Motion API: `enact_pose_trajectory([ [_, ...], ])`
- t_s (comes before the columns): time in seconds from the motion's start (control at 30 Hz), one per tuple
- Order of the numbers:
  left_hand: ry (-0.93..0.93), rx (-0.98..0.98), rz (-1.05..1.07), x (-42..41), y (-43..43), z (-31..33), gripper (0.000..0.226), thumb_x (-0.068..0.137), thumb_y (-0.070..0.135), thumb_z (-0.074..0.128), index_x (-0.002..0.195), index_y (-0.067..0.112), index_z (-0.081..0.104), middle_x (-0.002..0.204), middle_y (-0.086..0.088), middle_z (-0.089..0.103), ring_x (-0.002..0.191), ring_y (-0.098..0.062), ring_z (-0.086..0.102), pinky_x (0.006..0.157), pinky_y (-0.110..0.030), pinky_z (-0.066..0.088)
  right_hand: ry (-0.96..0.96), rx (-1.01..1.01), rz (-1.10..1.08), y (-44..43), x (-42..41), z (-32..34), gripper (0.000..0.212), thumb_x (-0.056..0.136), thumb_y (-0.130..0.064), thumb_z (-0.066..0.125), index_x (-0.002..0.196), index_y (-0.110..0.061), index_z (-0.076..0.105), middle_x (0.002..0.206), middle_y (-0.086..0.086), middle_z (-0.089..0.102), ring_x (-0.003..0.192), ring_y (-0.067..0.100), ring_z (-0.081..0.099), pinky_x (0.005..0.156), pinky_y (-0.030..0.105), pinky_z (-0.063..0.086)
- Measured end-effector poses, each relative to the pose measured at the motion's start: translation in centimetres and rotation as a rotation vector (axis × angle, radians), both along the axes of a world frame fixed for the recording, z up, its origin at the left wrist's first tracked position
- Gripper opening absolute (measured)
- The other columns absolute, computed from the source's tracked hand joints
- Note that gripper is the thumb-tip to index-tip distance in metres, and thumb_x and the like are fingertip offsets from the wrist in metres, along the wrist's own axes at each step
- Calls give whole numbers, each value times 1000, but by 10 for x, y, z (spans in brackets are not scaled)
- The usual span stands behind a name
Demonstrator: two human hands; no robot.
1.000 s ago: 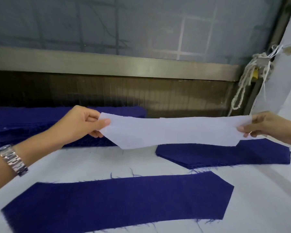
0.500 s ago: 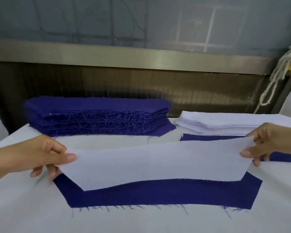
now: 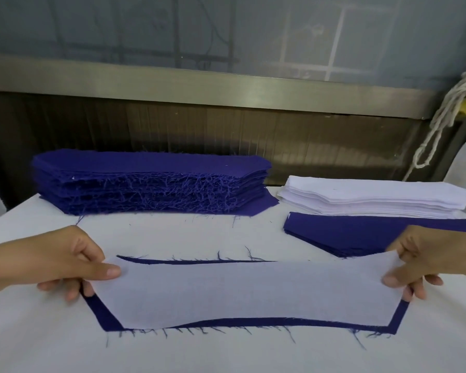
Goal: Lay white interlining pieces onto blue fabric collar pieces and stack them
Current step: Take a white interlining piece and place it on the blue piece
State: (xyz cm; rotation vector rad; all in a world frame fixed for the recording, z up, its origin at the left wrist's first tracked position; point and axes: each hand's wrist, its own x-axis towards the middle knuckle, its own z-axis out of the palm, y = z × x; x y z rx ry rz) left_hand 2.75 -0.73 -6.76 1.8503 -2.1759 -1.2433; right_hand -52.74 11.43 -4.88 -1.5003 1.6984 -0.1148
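A white interlining piece (image 3: 242, 294) lies stretched over a blue collar piece (image 3: 102, 316) near the table's front. Blue shows as a thin border along the front edge, both ends and part of the back. My left hand (image 3: 62, 259) pinches the interlining's left end between thumb and fingers. My right hand (image 3: 431, 259) pinches its right end, which is lifted slightly. A tall stack of blue collar pieces (image 3: 151, 181) stands at the back left, and a stack of white interlining pieces (image 3: 374, 197) at the back right.
A low pile of blue pieces (image 3: 361, 232) lies in front of the white stack, just behind my right hand. The white-covered table (image 3: 226, 354) ends at a dark wall with a metal rail (image 3: 199, 84). A white cord (image 3: 441, 122) hangs at the right.
Both hands have brought the interlining down from mid-air and toward the front, onto the near blue collar piece. It now covers most of that piece.
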Motion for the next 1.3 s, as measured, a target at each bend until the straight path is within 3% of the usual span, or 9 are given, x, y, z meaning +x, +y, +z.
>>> enact_pose_trajectory([
  [0.17,-10,14,-4,0,-1,-4,66,44,73,84,67,12,76,74,-13,75,48,-18,63,43,-21,29,-24,28,-11,0,2,-2,46,68,-57,88,102,-28,78,90,10,78,68,9,70,51,15,44],
  [0.37,-3,7,-7,6,-5,-12,63,45,75,86,57,18,61,74,-20,74,49,-21,65,50,-22,28,-32,40,-12,0,5,-3,48,63,-62,88,102,-37,76,92,8,79,69,10,71,53,15,46],
  [0.5,-5,8,-29,7,-6,-13,63,45,76,85,56,20,57,74,-22,73,50,-23,65,57,-26,30,-37,31,-36,-2,0,-5,51,69,-63,83,104,-26,78,90,9,78,69,10,68,50,15,44],
  [0.63,-10,3,-42,5,-5,-12,66,42,77,85,56,20,57,74,-22,74,49,-21,64,56,-26,30,-9,20,-81,-3,-9,-8,58,69,-69,79,93,-17,78,91,13,77,68,12,68,48,16,43],
  [0.8,-7,19,-39,6,-5,-9,69,40,79,84,58,18,57,75,-21,74,49,-20,64,54,-24,29,-1,33,-89,-5,-16,-13,53,74,-63,81,92,-13,78,90,15,77,68,12,68,49,16,44],
  [0.87,-7,32,-39,6,-4,-9,77,39,78,85,66,11,59,76,-22,74,49,-20,64,54,-25,30,3,40,-94,-6,-16,-14,50,75,-62,81,92,-15,78,90,14,77,68,12,68,49,16,44],
  [0.97,-11,48,-38,8,-6,-12,109,36,78,86,91,-12,57,76,-25,73,49,-22,63,55,-25,31,12,40,-96,-7,-18,-15,50,75,-63,80,92,-16,78,89,14,77,67,12,67,49,17,44],
  [1.07,-19,48,-38,8,-8,-13,120,32,79,86,97,-17,54,75,-26,72,48,-23,63,55,-25,31,3,50,-95,-8,-21,-17,47,76,-62,80,92,-18,78,90,15,77,67,12,68,49,18,45],
  [1.3,-51,-14,-22,6,-5,-11,79,31,80,85,60,11,60,71,-24,73,50,-26,64,57,-29,37,2,47,-129,-10,-25,-21,31,68,-52,90,74,-27,72,88,21,76,62,15,67,47,19,45],
])
